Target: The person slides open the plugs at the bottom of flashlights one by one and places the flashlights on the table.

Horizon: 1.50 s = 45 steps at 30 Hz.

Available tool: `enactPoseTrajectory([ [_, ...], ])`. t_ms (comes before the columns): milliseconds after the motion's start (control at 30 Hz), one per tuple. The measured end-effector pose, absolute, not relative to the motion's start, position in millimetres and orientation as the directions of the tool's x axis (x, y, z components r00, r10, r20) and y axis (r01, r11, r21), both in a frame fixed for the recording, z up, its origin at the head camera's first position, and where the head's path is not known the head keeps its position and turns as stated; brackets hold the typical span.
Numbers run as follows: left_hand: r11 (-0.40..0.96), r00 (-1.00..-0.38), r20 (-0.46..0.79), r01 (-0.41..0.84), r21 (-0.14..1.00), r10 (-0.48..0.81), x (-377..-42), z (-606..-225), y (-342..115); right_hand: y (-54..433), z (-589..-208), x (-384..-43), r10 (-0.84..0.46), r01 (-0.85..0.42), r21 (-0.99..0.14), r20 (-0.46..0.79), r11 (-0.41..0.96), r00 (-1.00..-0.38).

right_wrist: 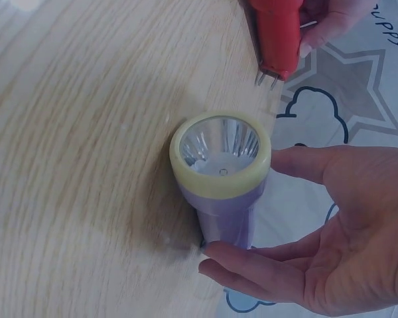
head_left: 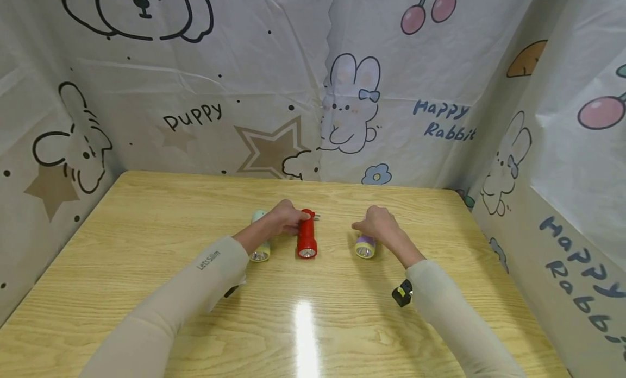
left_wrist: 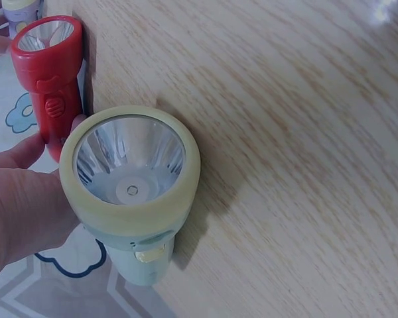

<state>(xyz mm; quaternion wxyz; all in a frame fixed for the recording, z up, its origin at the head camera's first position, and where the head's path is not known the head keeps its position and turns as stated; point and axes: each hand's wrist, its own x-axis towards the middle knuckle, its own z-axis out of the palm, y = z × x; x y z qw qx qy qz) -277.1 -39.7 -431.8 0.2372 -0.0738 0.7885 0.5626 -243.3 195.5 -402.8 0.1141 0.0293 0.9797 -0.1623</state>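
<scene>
My left hand (head_left: 288, 218) pinches the tail end of a red flashlight (head_left: 307, 239), thumb on top, its lens facing me. Two metal plug prongs stick out beside that tail. Left of it, a pale green flashlight with a cream rim (left_wrist: 129, 212) lies on the table, partly hidden behind my left wrist in the head view. Over a purple flashlight with a yellow rim (right_wrist: 225, 212) hangs my right hand (head_left: 379, 223). Its thumb and fingers spread on either side, fingertips right at the purple body, and a gap shows before the palm.
All three flashlights are on a light wood table (head_left: 156, 291), lenses towards me. A printed cloth (head_left: 274, 84) with cartoon animals hangs behind the table and along both sides. A black wrist camera (head_left: 402, 294) sits under my right sleeve.
</scene>
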Motion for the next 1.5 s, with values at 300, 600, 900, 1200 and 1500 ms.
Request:
enactPoseTrajectory([
  [300, 0.351, -0.873, -0.466, -0.395, 0.849, 0.146, -277, -431, -41, 203, -407, -244, 0.061, 0.162, -0.318, -0.305, 0.934, -0.95],
  [600, 0.356, -0.868, -0.475, -0.403, 0.843, 0.141, -277, -430, -41, 203, -410, -245, 0.12, 0.242, -0.297, -0.374, 0.924, -0.92],
  [900, 0.382, -0.863, -0.489, -0.413, 0.827, 0.127, -286, -437, -39, 205, -412, -246, 0.099, 0.212, -0.311, -0.343, 0.926, -0.934],
  [1200, 0.343, -0.87, -0.47, -0.399, 0.85, 0.151, -276, -431, -41, 206, -413, -248, 0.088, 0.207, -0.334, -0.338, 0.919, -0.937],
  [1500, 0.329, -0.873, -0.464, -0.398, 0.856, 0.15, -274, -429, -43, 204, -411, -246, 0.038, 0.136, -0.331, -0.286, 0.934, -0.958],
])
